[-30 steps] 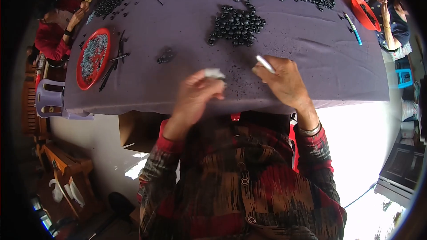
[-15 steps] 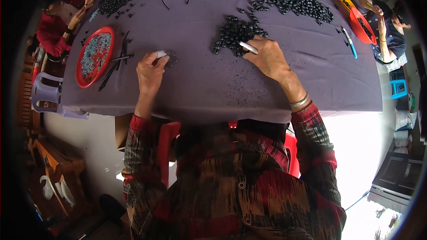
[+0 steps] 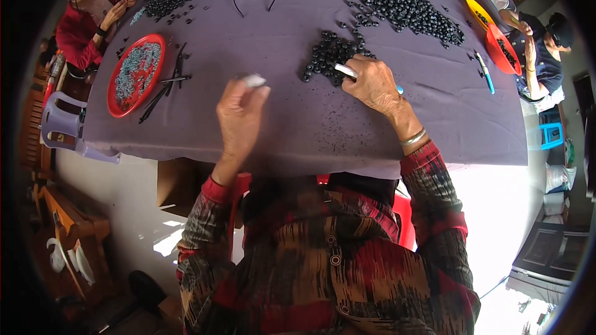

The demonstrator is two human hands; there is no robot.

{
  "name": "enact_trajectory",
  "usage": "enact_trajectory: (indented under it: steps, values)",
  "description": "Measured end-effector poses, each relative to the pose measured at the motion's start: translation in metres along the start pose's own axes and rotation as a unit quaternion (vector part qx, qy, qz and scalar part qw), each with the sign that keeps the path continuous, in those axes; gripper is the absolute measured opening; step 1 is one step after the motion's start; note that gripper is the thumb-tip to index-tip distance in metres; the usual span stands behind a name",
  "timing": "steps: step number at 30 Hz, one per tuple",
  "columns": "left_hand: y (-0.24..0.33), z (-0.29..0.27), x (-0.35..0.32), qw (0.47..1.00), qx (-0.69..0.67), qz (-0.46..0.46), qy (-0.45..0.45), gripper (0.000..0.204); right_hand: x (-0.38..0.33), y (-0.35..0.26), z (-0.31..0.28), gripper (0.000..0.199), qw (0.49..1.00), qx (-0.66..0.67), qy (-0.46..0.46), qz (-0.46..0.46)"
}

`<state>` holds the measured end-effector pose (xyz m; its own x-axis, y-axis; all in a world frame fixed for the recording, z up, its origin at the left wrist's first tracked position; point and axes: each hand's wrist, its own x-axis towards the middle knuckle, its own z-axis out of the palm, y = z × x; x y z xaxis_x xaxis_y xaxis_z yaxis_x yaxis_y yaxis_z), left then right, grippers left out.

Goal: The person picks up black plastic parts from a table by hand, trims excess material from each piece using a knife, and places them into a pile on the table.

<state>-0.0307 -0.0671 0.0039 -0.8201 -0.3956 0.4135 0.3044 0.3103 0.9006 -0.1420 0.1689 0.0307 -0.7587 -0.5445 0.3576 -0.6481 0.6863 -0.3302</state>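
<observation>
Right hand (image 3: 374,84) pinches a slim white stick-like tool (image 3: 345,71), tip at the near edge of the small pile of dark round beads (image 3: 329,57), which sits mid-table on the purple cloth (image 3: 298,118). Left hand (image 3: 239,118), left of that pile, fingers closed round a small pale object (image 3: 253,79), raised off the cloth. Risk, imo: beads look hard, glossy, round, so a nudge w/ the tool could roll them toward the cloth edge. Red round tray (image 3: 118,96) of greyish bits lies further left of the pile; cloth looks soft, matte.

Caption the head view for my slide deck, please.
Left hand pinches a small white piece; right hand works dark beads.
</observation>
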Motion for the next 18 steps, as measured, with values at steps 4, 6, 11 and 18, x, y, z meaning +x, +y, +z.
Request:
enact_trajectory:
  steps: [4,6,11,18]
  values:
    - [0.020,0.022,-0.018,0.984,-0.084,-0.103,-0.117,0.016,-0.005,-0.011,-0.008,0.006,0.989,0.123,0.082,0.007]
    - [0.033,0.028,-0.022,0.955,-0.179,-0.183,-0.146,0.018,-0.017,-0.037,-0.026,0.005,0.970,0.233,0.037,0.051]
    - [0.049,0.047,-0.036,0.849,-0.396,-0.277,-0.214,0.022,-0.046,-0.069,-0.036,0.005,0.908,0.402,-0.039,0.112]
    - [0.041,0.038,-0.049,0.794,-0.456,-0.335,-0.223,0.020,-0.065,-0.079,-0.036,0.013,0.855,0.501,-0.042,0.130]
